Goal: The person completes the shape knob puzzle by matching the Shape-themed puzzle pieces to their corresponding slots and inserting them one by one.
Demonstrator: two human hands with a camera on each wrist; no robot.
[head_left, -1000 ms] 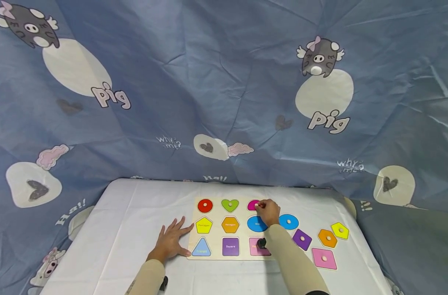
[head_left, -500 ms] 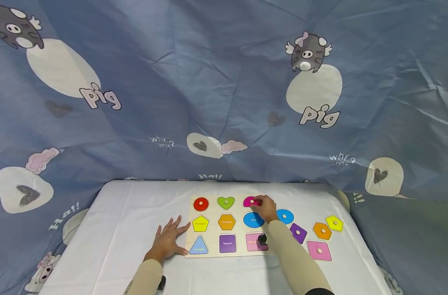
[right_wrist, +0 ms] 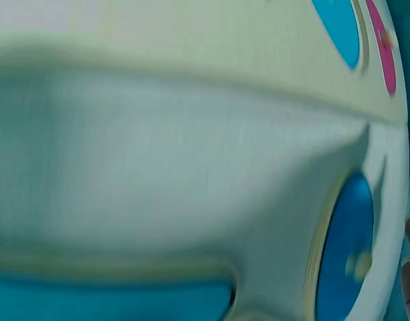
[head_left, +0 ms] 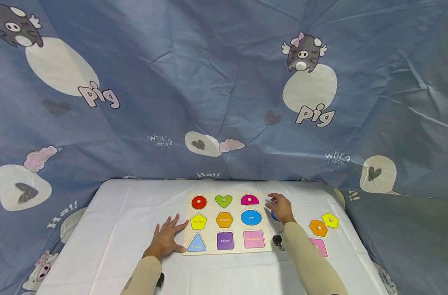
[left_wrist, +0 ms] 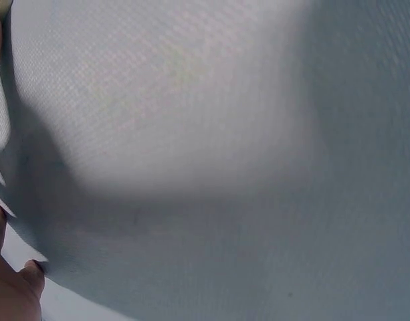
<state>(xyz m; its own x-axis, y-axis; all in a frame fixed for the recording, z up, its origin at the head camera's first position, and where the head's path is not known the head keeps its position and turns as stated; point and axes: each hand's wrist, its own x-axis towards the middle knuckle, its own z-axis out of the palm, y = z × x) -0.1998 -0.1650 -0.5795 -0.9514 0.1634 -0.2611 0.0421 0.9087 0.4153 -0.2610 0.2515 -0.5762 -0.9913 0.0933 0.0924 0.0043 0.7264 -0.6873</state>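
Observation:
A pale wooden shape-puzzle board [head_left: 236,209] lies on the table. My left hand [head_left: 164,239] has its fingers spread at the board's left edge. Seated in the top row are a red circle [head_left: 196,205], a green heart [head_left: 219,200] and a magenta half circle [head_left: 244,201], each with a knob. Just off the right edge, my right hand [head_left: 281,208] holds nothing, its fingers apart and slightly bent. Beneath it a loose blue oval piece [head_left: 274,216] is mostly hidden; its knob shows in the right wrist view. Fingers [left_wrist: 14,287] show at the left wrist view's edge.
At the right lie a yellow pentagon [head_left: 328,223], an orange hexagon [head_left: 315,232] and a pink rectangle [head_left: 322,249] partly covered by the right sleeve [head_left: 308,256]. White cloth [head_left: 209,274] covers the table, and a blue pig-print sheet [head_left: 227,102] hangs behind it.
My right hand has let go of the magenta half circle's knob and moved right, over the loose blue oval. The left hand stays at the board. The head view has shifted slightly.

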